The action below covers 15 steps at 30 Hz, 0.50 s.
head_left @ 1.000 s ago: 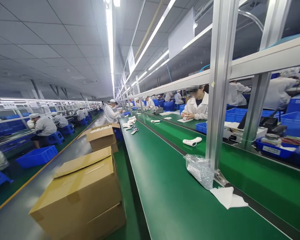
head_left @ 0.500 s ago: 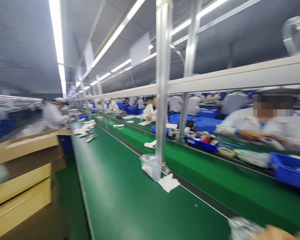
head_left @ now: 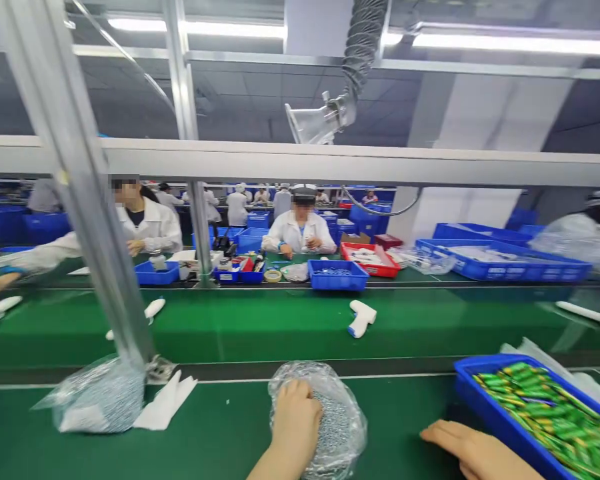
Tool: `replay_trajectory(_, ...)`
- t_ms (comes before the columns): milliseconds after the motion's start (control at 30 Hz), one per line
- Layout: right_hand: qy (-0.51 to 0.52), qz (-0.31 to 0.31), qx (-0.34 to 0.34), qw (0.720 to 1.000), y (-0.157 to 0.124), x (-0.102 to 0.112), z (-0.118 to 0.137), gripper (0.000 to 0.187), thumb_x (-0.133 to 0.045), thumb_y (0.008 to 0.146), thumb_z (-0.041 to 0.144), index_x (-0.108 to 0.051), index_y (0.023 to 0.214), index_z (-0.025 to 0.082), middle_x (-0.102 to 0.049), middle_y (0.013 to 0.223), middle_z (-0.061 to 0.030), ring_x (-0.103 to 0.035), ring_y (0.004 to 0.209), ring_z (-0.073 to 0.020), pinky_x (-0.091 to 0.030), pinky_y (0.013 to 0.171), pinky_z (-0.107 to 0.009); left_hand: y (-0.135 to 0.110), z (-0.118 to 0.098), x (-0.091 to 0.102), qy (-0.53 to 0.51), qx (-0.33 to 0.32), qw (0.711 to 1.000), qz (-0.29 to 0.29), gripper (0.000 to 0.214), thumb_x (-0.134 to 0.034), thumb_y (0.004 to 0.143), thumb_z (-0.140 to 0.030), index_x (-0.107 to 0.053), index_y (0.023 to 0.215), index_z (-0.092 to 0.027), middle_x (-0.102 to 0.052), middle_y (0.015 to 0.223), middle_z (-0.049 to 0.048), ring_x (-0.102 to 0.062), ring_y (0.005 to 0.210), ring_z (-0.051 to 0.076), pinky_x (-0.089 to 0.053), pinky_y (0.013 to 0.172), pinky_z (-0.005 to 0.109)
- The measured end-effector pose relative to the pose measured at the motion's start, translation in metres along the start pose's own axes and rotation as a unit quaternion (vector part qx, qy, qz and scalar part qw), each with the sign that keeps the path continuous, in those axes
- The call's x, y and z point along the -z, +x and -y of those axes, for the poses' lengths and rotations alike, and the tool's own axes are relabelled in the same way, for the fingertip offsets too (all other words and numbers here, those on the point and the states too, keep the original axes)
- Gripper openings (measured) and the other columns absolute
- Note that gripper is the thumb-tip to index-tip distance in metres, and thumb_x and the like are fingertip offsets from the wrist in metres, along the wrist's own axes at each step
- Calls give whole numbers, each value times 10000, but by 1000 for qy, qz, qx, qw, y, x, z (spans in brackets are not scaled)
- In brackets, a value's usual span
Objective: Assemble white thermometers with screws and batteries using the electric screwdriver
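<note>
My left hand (head_left: 296, 419) reaches into an open clear plastic bag (head_left: 337, 417) full of tiny silvery parts on the green bench; its fingers are curled inside the bag, so their contents stay hidden. My right hand (head_left: 473, 448) lies flat on the bench, fingers stretched out, just left of a blue tray (head_left: 485, 399) filled with green circuit boards. It holds nothing.
A second bag of small parts (head_left: 97, 399) and a white cloth (head_left: 166, 403) lie by a metal post (head_left: 87, 200) at the left. White handheld devices (head_left: 360, 317) ride the green conveyor behind. Across it, people in white coats work among blue and red trays (head_left: 337, 275).
The view has swung from looking down the long line to facing the bench straight on. Both my hands have come into view, the left one now in the bag.
</note>
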State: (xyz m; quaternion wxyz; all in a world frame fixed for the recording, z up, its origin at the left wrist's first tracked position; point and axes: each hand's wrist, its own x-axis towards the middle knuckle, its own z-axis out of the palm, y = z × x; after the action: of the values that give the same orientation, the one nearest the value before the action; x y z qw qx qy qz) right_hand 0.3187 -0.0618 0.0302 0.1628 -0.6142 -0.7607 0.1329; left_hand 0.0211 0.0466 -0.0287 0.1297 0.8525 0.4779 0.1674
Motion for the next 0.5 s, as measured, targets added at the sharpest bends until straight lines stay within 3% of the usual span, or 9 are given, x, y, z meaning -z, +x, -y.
replay_trajectory(133, -99, 71, 63, 991, -37, 23, 13, 558, -396, 715, 23, -597, 1179, 258, -605, 1160, -54, -552, 1103, -209, -438, 984, -345, 3, 5, -2, 11, -24, 1000, 2, 259, -434, 870, -189, -688, 821, -212, -598, 907, 71, -498, 949, 255, -328, 832, 401)
replay_trajectory(267, -139, 135, 70, 979, -45, 43, 43, 532, -444, 736, 41, -536, 1228, 220, -590, 1161, -116, -497, 1162, -285, -429, 959, -456, 5, 11, 4, 38, -51, 998, 27, 255, -437, 861, -200, -685, 811, -235, -605, 918, 57, -525, 934, 256, -351, 816, 402)
replay_trajectory(367, -134, 163, 65, 975, -45, 47, 54, 498, -460, 771, 79, -517, 1246, 217, -560, 1197, -151, -446, 1196, -347, -402, 935, -550, 4, 12, 12, 55, -61, 996, 42, 317, -388, 879, -210, -685, 775, -251, -618, 913, 51, -552, 916, 251, -386, 784, 393)
replay_trajectory(500, -81, 159, 75, 981, -46, 52, 50, 430, -520, 725, 88, -603, 1115, 250, -599, 1138, -111, -475, 1167, -329, -339, 973, -564, 4, 18, 18, 26, -77, 995, 50, 355, -349, 898, -299, -682, 783, -261, -639, 891, 52, -585, 887, 249, -441, 752, 377)
